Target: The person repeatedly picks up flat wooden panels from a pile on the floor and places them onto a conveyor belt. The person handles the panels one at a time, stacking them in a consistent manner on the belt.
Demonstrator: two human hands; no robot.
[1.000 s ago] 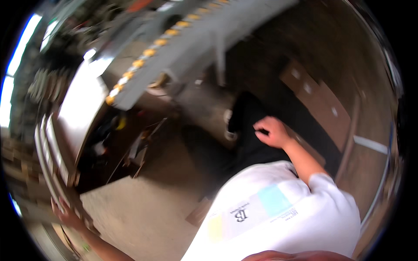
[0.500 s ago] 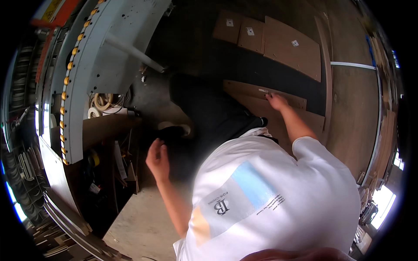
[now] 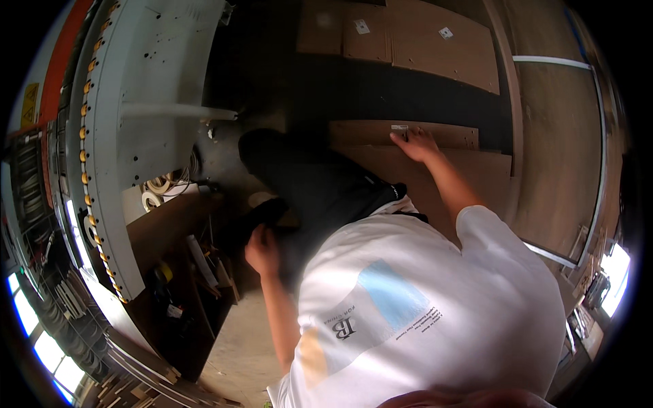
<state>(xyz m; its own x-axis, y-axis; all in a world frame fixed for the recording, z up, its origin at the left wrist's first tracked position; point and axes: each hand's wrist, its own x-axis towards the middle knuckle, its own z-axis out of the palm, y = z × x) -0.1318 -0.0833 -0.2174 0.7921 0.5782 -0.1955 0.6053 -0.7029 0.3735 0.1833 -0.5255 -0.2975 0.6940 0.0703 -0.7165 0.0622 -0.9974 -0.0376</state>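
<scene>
My right hand (image 3: 416,144) rests on a narrow brown panel (image 3: 449,136), its fingers spread and its thumb beside a small white label (image 3: 399,128). A wider brown board (image 3: 476,170) lies right next to that panel, partly hidden by my forearm and shirt. My left hand (image 3: 262,251) hangs beside my dark trouser leg, loosely curled with fingers slightly apart and nothing visible in it.
Several labelled brown panels (image 3: 442,58) lie on a dark surface ahead. To the left stands a grey machine (image 3: 163,81) with a row of yellow rollers (image 3: 85,156). Edging-tape rolls (image 3: 153,199) and a dark bin of offcuts (image 3: 204,265) sit below it.
My view has shifted, so the far panels sit higher in it. My right hand has spread its fingers along the narrow panel near the label. My left hand has moved closer to my leg.
</scene>
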